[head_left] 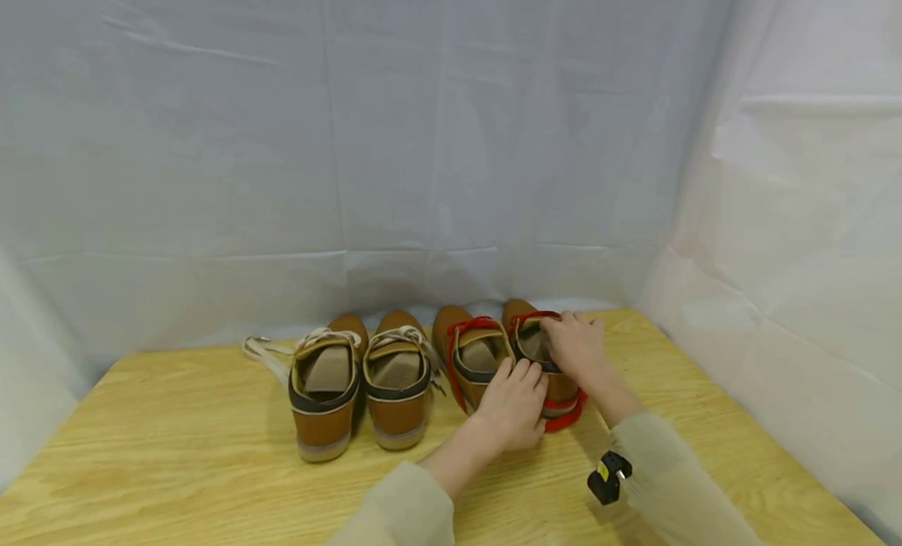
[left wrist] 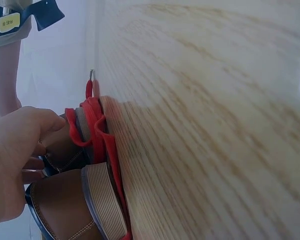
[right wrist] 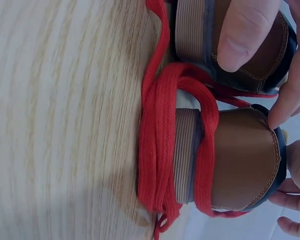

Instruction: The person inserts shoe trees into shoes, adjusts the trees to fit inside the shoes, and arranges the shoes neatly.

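A pair of brown shoes with red laces stands on the wooden table in the head view. My right hand (head_left: 581, 346) grips the collar of the rightmost shoe (right wrist: 245, 160), thumb toward its opening. Behind that shoe's heel is my left hand (head_left: 513, 405), its fingertips touching the heel collar and its thumb apart from it. A red shoelace (right wrist: 157, 135) loops around the rightmost heel and runs low along the table. To its left stands the other red-laced shoe (left wrist: 65, 202), close to my left hand. The heels face me. Some fingers are hidden behind the collars.
Two more brown shoes, the left one (head_left: 330, 428) and the right one (head_left: 400, 411), with cream laces, stand further left. One cream lace (head_left: 266, 358) trails onto the table (head_left: 183, 452). White sheeting (head_left: 352, 139) hangs behind. A black camera mount (head_left: 607, 477) is at my right sleeve.
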Motion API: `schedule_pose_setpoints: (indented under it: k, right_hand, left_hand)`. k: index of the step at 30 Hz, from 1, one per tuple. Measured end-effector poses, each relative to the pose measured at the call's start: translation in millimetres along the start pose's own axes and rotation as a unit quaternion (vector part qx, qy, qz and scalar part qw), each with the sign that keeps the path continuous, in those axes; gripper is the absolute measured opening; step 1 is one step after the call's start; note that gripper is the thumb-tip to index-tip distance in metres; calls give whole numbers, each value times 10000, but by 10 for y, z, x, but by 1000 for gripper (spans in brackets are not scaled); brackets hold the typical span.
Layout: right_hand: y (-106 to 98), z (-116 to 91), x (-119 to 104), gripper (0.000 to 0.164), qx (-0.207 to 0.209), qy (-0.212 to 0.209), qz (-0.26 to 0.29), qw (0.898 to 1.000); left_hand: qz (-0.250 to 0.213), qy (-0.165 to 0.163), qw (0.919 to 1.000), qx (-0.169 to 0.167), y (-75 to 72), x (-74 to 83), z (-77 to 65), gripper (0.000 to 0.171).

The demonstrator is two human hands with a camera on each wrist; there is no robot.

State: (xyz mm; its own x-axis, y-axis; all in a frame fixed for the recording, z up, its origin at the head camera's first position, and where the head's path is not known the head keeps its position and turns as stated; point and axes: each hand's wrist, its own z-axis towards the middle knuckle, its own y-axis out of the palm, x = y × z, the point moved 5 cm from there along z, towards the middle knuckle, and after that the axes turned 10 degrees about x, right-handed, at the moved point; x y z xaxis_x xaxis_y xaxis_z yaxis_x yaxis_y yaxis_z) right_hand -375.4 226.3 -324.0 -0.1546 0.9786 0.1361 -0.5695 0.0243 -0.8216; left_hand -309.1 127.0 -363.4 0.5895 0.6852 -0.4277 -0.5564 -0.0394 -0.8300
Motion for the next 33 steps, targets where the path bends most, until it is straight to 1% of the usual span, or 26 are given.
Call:
schedule_pose_setpoints:
  k: [7, 11, 20, 23, 29, 33]
  right_hand:
    - [27, 3, -12, 17, -32, 205, -56, 9998]
    - [36, 0, -10, 15, 35, 245, -104, 9996]
    - [70, 6, -5, 14, 28, 344, -223, 9992]
    - [50, -10, -23, 16, 6, 361, -243, 9991]
    - [10, -49, -85, 23, -175, 344, -383, 9985]
    - [7, -76, -97, 26, -308, 421, -345, 9980]
  left_hand:
    - [-28, -6, 10000, 88, -19, -1, -8, 62]
    - [-60, -22, 9999, 98, -18, 2, -5, 62]
    - [-58, -15, 9999, 119, -20, -2, -1, 62]
    - [-59, -5, 9999, 105, -15, -4, -3, 62]
    - [-44, 17, 10000, 82, -13, -7, -6, 62]
    - [-33, 35, 10000, 76, -19, -6, -13, 62]
